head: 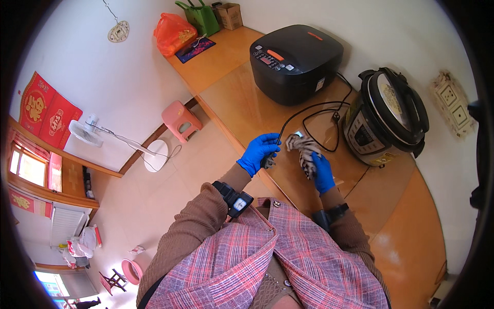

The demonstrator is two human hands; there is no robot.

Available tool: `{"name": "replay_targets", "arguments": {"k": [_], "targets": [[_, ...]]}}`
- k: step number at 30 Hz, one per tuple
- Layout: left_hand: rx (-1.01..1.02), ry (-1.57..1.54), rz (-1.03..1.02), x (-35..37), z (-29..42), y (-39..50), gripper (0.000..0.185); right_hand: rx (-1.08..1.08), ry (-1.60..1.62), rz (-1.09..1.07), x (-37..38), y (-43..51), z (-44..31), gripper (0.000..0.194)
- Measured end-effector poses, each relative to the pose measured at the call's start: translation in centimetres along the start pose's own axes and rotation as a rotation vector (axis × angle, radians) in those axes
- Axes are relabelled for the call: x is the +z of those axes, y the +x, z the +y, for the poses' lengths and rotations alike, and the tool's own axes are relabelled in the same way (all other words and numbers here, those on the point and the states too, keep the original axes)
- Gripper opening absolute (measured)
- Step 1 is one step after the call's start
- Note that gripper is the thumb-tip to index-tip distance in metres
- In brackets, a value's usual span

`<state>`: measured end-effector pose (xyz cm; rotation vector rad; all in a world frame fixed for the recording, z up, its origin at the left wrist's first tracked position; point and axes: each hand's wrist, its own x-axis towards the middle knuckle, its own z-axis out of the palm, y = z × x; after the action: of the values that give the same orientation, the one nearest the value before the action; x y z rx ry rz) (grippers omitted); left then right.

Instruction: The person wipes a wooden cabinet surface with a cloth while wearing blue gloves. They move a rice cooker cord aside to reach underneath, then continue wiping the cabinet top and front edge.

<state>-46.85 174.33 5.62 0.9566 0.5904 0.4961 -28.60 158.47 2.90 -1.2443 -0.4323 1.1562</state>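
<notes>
My left hand (256,154), in a blue glove, grips a black power cord (290,116) close to its plug (267,162), which hangs below the fingers. A crumpled, dark-and-light patterned cloth (306,150) is held in my right hand (323,174), also gloved in blue, just above the table. From my left hand the cord arcs towards the electric pressure cooker (364,133) on the right. A second plug (335,116) lies beside that cooker. Beyond my hands sits a black rice cooker (296,63) with its lid down.
Both cookers stand on a wooden table (231,104) against the wall. A wall socket (453,102) is at the right. At the table's far end are a red plastic bag (173,34), a green bag (202,19) and a cardboard box (230,16). A pink stool (181,119) and a white fan (156,154) stand on the floor.
</notes>
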Motion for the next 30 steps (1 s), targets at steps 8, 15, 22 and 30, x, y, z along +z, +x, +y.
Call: {"name": "replay_targets", "arguments": {"k": [8,15,22,30], "targets": [[0.128,0.49,0.056,1.2,-1.1,-0.1,0.042,0.044,0.254,-0.501,4.7,0.7,0.6,0.039],[0.115,0.423,-0.022,1.2,-1.4,-1.3,0.04,0.062,0.222,-0.042,7.5,0.6,-0.1,0.034],[0.163,0.491,0.018,1.9,0.5,-2.6,0.04,0.005,0.465,-0.091,6.5,3.7,-1.7,0.024],[-0.143,0.408,-0.114,1.7,0.8,-2.5,0.034,-0.026,0.397,-0.155,7.5,3.8,-2.4,0.025]]}}
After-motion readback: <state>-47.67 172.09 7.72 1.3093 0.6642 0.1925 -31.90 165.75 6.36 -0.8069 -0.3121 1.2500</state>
